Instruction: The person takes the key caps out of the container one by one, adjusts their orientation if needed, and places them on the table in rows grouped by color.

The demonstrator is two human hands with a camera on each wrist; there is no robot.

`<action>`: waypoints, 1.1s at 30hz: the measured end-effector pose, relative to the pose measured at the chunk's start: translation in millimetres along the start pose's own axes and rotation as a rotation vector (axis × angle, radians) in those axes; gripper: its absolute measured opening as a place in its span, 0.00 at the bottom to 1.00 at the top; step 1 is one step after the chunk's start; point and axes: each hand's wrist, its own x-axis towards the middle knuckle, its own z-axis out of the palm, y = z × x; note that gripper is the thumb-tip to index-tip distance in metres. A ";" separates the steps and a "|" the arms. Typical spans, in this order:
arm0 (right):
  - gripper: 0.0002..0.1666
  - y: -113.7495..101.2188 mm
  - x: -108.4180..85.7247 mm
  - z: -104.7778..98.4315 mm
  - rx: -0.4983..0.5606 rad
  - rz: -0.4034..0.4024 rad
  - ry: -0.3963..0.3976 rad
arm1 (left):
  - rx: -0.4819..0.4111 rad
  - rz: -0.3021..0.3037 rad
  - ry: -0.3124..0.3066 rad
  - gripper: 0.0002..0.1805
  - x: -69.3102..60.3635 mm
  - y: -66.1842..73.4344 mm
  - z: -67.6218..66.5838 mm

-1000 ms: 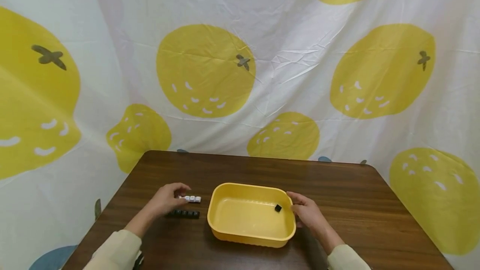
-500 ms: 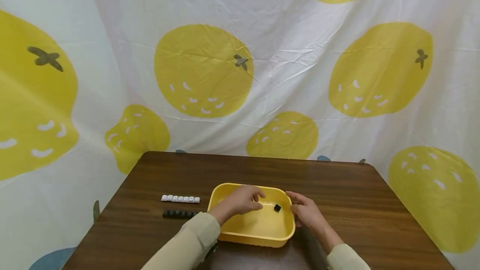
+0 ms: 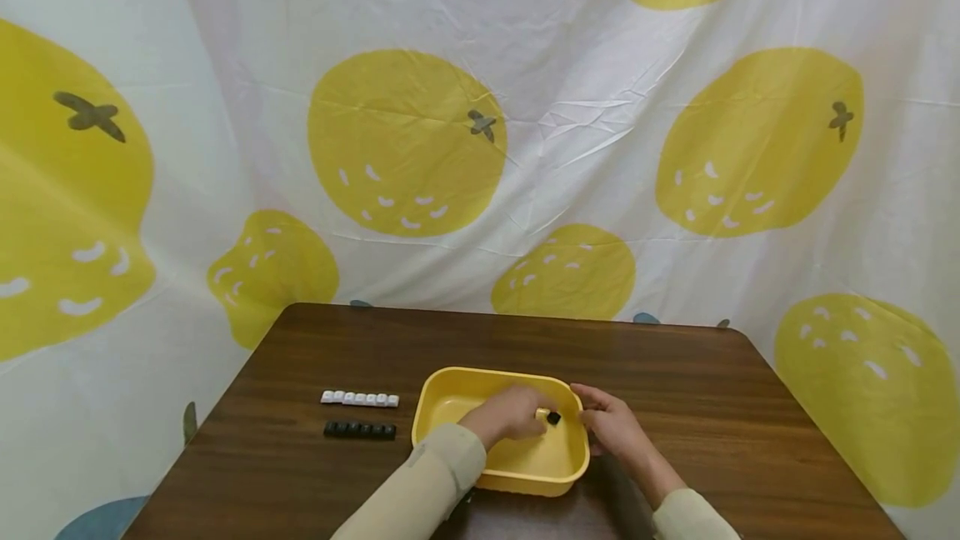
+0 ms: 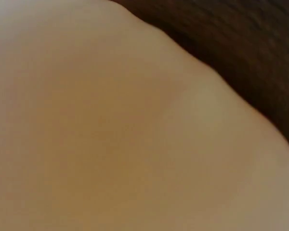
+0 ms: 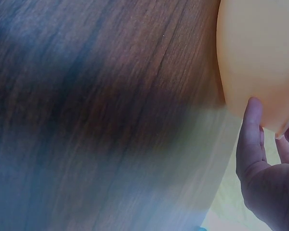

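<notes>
A yellow plastic basin (image 3: 450, 473) stands on the wooden table. My left hand (image 3: 512, 411) reaches down into it, its fingertips right at a single small black keycap (image 3: 553, 417) near the right end; whether they pinch it is unclear. The left wrist view is filled by the basin's blurred wall (image 4: 135, 120). At the basin's right end, my right hand (image 3: 617, 427) holds the rim, and in the right wrist view a straight finger (image 5: 252, 122) lies against the outer wall. To the left lie a row of white keycaps (image 3: 360, 398) and a row of black keycaps (image 3: 360, 430).
The dark wooden table (image 3: 675, 382) extends behind and to both sides of the basin. A white cloth with printed yellow lemons (image 3: 408, 140) hangs beyond its back edge.
My left hand has left the white row, crossed rightward over the basin and lowered to the black keycap inside. The white row now shows in full. My right hand has stayed at the rim.
</notes>
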 end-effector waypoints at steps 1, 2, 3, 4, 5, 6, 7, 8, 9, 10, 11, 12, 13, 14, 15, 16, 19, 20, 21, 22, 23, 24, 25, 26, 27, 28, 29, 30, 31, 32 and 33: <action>0.29 -0.1 0.1 0.2 0.001 0.000 -0.002 | 0.013 0.001 -0.006 0.19 -0.2 0.1 0.1; 0.28 -0.2 0.3 0.5 0.003 0.000 0.000 | 0.012 -0.006 -0.012 0.17 -0.7 0.1 -0.3; 0.28 -0.5 0.1 0.7 0.007 0.003 0.000 | 0.007 -0.011 -0.014 0.15 -1.1 -0.2 -0.5; 0.28 -1.1 0.1 0.8 0.007 0.002 0.000 | -0.002 -0.016 -0.009 0.13 -1.4 -0.8 -0.9; 0.28 -1.6 0.0 0.9 0.004 0.003 0.001 | -0.014 -0.022 0.000 0.11 -1.6 -1.6 -1.2; 0.28 -1.9 0.0 0.9 0.004 0.006 0.000 | -0.026 -0.027 0.006 0.11 -1.8 -2.7 -1.5; 0.28 -2.0 0.2 1.0 0.001 0.006 0.002 | -0.038 -0.034 0.010 0.11 -2.0 -3.8 -1.6; 0.28 -2.0 0.3 1.1 0.001 0.006 0.004 | -0.039 -0.039 0.012 0.12 -2.2 -4.8 -1.6; 0.28 -2.1 0.3 1.0 -0.002 0.006 0.002 | -0.034 -0.041 0.012 0.14 -2.5 -5.6 -1.0; 0.28 -1.9 0.6 1.0 -0.008 0.005 0.002 | -0.028 -0.041 0.006 0.15 -2.8 -6.2 -0.2; 0.28 -1.5 0.9 1.1 -0.012 0.004 0.003 | -0.018 -0.039 -0.002 0.15 -3.3 -6.5 0.8; 0.28 -1.1 1.2 1.1 -0.012 0.004 0.004 | -0.009 -0.031 -0.011 0.15 -3.8 -6.5 2.1; 0.28 -1.0 1.2 1.1 -0.015 0.003 0.003 | 0.000 -0.021 -0.016 0.15 -4.0 -6.4 3.4; 0.28 -0.9 1.1 1.1 -0.018 0.003 0.003 | 0.004 -0.010 -0.019 0.13 -4.3 -6.1 4.5; 0.28 -1.1 1.0 1.1 -0.024 0.002 0.003 | -0.001 -0.003 -0.017 0.12 -4.7 -6.2 5.9; 0.28 -1.0 1.0 1.1 -0.026 0.002 0.003 | -0.013 -0.001 -0.012 0.10 -5.0 -6.3 6.8; 0.28 -1.2 0.2 1.2 -0.024 0.004 0.004 | -0.101 -0.013 0.028 0.08 -6.2 -7.7 6.8; 0.28 -1.4 -0.1 1.2 -0.021 0.005 0.004 | -0.153 -0.027 0.040 0.08 -7.0 -8.4 6.2; 0.28 -1.7 -0.5 1.3 -0.018 0.005 0.005 | -0.197 -0.042 0.053 0.08 -7.8 -9.2 5.2; 0.28 -1.7 -0.7 1.4 -0.013 0.005 0.005 | -0.247 -0.057 0.065 0.09 -8.6 -10.0 3.8; 0.28 -2.0 -1.1 1.4 -0.008 0.003 0.006 | -0.293 -0.072 0.074 0.10 -9.6 -11.0 2.2; 0.28 -2.3 -1.5 1.4 -0.002 0.002 0.005 | -0.334 -0.087 0.079 0.10 -10.6 -11.9 0.9; 0.28 -2.5 -1.6 1.4 0.001 -0.001 0.004 | -0.370 -0.103 0.084 0.12 -11.6 -12.8 -0.7; 0.28 -2.6 -2.0 1.4 0.004 0.000 0.005 | -0.388 -0.113 0.094 0.12 -12.9 -13.7 -2.3; 0.28 -2.6 -2.2 1.5 0.008 -0.001 0.006 | -0.407 -0.123 0.099 0.12 -14.0 -14.5 -3.8; 0.28 -2.6 -2.4 1.5 0.011 -0.001 0.005 | -0.436 -0.129 0.103 0.11 -15.1 -15.4 -5.0; 0.28 -2.7 -2.5 1.5 0.011 -0.003 0.005 | -0.458 -0.133 0.107 0.09 -16.3 -16.0 -6.4; 0.28 -2.7 -2.8 1.5 0.012 0.000 0.006 | -0.479 -0.129 0.114 0.07 -17.4 -16.7 -7.3; 0.28 -2.5 -2.8 1.5 0.013 0.000 0.006 | -0.498 -0.126 0.120 0.05 -18.6 -17.2 -8.4; 0.28 -2.3 -3.0 1.5 0.015 0.003 0.007 | -0.513 -0.117 0.127 0.04 -19.7 -17.7 -9.4; 0.28 -2.3 -3.1 1.4 0.016 0.004 0.007 | -0.528 -0.110 0.131 0.04 -20.5 -18.1 -9.9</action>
